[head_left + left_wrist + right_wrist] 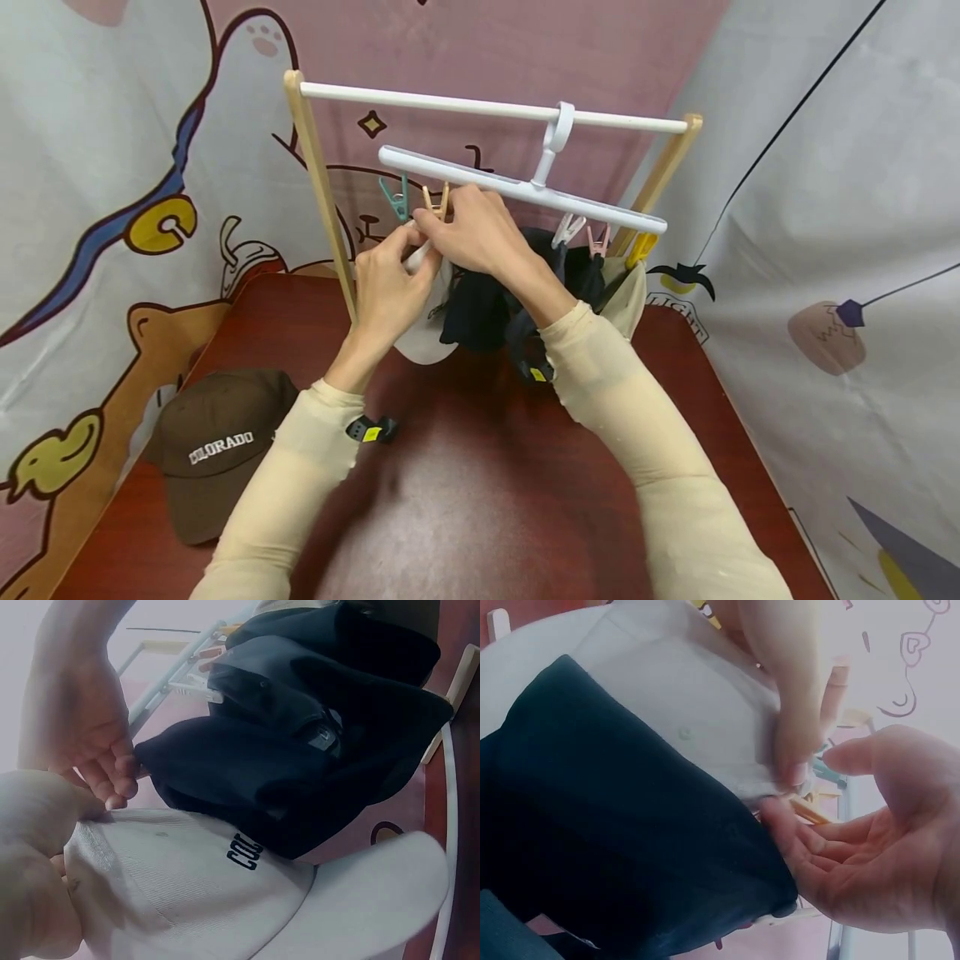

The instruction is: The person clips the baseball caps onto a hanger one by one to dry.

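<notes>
A white cap (172, 877) with dark lettering hangs from my left hand (393, 279), which grips its edge between thumb and fingers. Close beside it is my right hand (480, 229), its thumb and fingers apart at the edges of the white cap and a dark navy cap (630, 810). A light orange clothespin (437, 200) on the hanger stands right at the right hand's fingers, partly hidden by them. The white hanger (480, 177) hangs tilted, its left end higher. A teal clothespin (397, 198) is farther left on it.
The hanger hooks onto the white rod (427, 102) of a wooden-post rack. White (567, 229), pink (597, 240) and yellow (642, 248) clothespins hold dark and beige caps at its right. A brown cap (225, 450) lies on the red-brown table (465, 517) at left.
</notes>
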Demonstrator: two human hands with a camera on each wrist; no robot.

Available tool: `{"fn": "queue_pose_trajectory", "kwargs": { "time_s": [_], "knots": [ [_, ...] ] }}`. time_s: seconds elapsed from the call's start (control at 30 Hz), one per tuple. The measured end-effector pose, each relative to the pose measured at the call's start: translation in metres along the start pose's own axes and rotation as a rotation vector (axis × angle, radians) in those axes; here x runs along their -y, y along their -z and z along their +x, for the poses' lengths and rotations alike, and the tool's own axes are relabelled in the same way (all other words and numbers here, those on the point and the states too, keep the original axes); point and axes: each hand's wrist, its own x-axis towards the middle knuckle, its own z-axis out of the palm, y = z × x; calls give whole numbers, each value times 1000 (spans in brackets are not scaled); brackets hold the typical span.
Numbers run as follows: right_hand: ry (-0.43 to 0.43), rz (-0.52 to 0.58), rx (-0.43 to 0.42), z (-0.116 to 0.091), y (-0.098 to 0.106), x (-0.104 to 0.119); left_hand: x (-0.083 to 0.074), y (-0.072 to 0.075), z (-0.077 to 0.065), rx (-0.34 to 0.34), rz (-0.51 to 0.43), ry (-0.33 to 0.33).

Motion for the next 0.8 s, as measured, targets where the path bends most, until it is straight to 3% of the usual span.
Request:
{"fn": "queue_pose_trajectory", "kwargs": {
  "time_s": [0.43,0.8],
  "knots": [
    [38,25,19,-12,5,-4,9,4,-7,16,1,-7],
    [49,142,12,-27,-1,-14,19,9,-12,158,21,-8]
  ]
}}
